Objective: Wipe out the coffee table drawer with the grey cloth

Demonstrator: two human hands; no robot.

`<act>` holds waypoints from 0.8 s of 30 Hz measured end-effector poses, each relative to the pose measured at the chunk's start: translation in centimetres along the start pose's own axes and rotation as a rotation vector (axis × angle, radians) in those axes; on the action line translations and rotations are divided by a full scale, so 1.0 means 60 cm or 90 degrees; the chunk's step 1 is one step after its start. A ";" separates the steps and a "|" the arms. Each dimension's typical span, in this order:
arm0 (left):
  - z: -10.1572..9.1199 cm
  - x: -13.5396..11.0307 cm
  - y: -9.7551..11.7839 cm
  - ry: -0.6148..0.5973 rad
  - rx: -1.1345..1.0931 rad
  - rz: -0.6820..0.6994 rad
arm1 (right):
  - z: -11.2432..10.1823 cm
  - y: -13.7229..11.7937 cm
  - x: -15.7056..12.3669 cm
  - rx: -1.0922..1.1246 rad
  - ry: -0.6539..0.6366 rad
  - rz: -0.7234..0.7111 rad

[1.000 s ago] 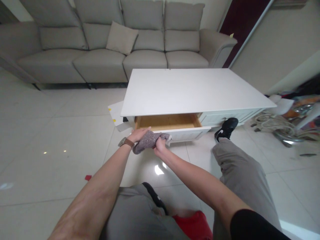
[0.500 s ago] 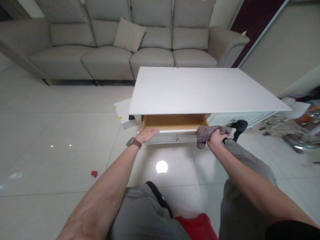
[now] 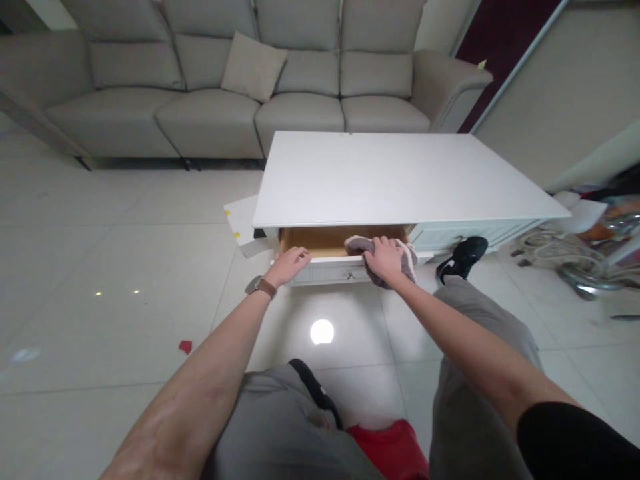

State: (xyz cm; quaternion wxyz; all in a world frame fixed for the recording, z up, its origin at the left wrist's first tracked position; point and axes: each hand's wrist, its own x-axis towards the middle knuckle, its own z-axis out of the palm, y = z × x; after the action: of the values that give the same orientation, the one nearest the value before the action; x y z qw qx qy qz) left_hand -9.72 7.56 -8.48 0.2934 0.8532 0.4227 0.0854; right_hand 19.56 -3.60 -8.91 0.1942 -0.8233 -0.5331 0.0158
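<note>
A shallow drawer [image 3: 320, 240] with a light-wood inside is pulled out of the white coffee table [image 3: 410, 177]. My left hand [image 3: 289, 265], with a watch on its wrist, rests at the left end of the drawer's front edge, its fingers loosely extended. My right hand [image 3: 385, 259] is closed on a fluffy grey-brown cleaning cloth [image 3: 359, 245] with a pale border. The cloth drapes over the right part of the drawer front, partly inside and partly hanging outside. A small knob [image 3: 351, 275] shows on the front panel below.
Beyond the table stands a grey sofa [image 3: 210, 113] with a cushion [image 3: 254, 65]. A white board [image 3: 243, 220] lies left of the table. My shoe [image 3: 465, 257] is by its right front. Cables [image 3: 543, 243] and a metal base lie farther right. A red scrap [image 3: 185, 347] is on the floor.
My right hand has moved left with the cloth, from beyond the drawer's right corner onto its front edge. The cloth has spread out. My left hand's fingers have lifted and bent slightly.
</note>
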 end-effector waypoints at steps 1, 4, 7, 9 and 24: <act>-0.001 -0.003 -0.002 0.021 -0.015 0.018 | 0.010 -0.028 -0.004 0.022 -0.009 -0.003; -0.008 -0.013 -0.006 0.101 -0.023 0.071 | 0.047 -0.126 -0.020 0.115 -0.022 -0.020; -0.022 -0.019 -0.002 0.207 0.002 0.099 | 0.090 -0.235 -0.038 0.220 -0.050 -0.059; -0.031 -0.020 0.004 0.267 0.015 0.101 | 0.114 -0.295 -0.045 0.278 -0.108 -0.085; 0.058 -0.008 0.118 0.043 0.262 0.015 | -0.034 0.080 0.091 0.128 -0.317 -0.216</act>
State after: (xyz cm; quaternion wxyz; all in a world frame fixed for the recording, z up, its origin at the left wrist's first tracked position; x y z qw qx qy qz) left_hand -3.91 2.39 -7.19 0.0977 0.8966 0.4310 0.0292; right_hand 26.61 -1.09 -7.66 0.1376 -0.6700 -0.6900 0.2369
